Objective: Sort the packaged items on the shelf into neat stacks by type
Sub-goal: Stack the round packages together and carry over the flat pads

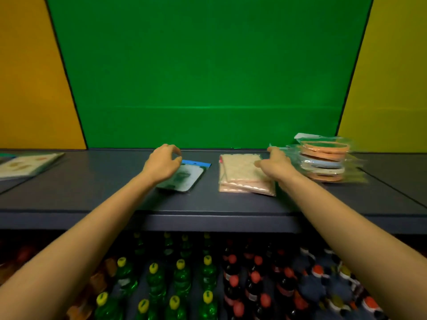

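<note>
On the grey shelf (92,190) lie three groups of packets. My left hand (163,162) hovers with curled, parted fingers over the top left corner of a flat green-and-white packet with a blue header (184,176); whether it touches is unclear. My right hand (276,163) rests open on the right edge of a low stack of pale peach packets (238,179). Just right of that hand stands a taller, blurred stack of clear packets with orange and white round items (323,160).
A flat pale packet (25,165) lies at the shelf's far left. A green back panel (208,77) rises behind the shelf, with yellow panels beside it. Below the shelf's front edge stand rows of green bottles (180,278) and dark bottles with red caps (254,280).
</note>
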{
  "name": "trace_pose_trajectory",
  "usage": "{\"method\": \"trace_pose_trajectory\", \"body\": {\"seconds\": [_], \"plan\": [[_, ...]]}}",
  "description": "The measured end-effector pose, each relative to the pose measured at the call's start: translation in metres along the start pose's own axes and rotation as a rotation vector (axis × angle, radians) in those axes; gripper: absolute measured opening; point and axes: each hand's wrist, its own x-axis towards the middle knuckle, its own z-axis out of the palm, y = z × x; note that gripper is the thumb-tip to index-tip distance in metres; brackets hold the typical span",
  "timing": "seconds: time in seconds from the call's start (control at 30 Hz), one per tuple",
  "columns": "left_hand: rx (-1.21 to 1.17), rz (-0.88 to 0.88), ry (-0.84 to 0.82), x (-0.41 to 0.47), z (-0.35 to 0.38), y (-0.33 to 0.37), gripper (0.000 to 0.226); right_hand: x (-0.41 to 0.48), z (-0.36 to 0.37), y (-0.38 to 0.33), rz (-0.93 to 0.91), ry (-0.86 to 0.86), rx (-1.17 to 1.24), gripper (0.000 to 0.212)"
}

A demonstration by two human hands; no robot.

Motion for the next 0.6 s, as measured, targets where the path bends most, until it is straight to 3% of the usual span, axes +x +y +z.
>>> {"method": "trace_pose_trajectory", "body": {"seconds": [0.2, 0.43, 0.6], "plan": [[0.162, -0.087, 0.047, -0.029, -0.028, -0.042, 0.033, -0.012, 0.025, -0.044, -0.323, -0.128, 0.002, 0.052], [0.274, -0.271, 0.115, -0.081, -0.087, -0.115, 0.037, -0.041, 0.111, -0.113, -0.524, -0.433, -0.039, 0.043], [0.318, -0.372, 0.125, -0.115, -0.129, -0.172, 0.039, -0.07, 0.169, -0.171, -0.624, -0.559, -0.078, 0.043]]}}
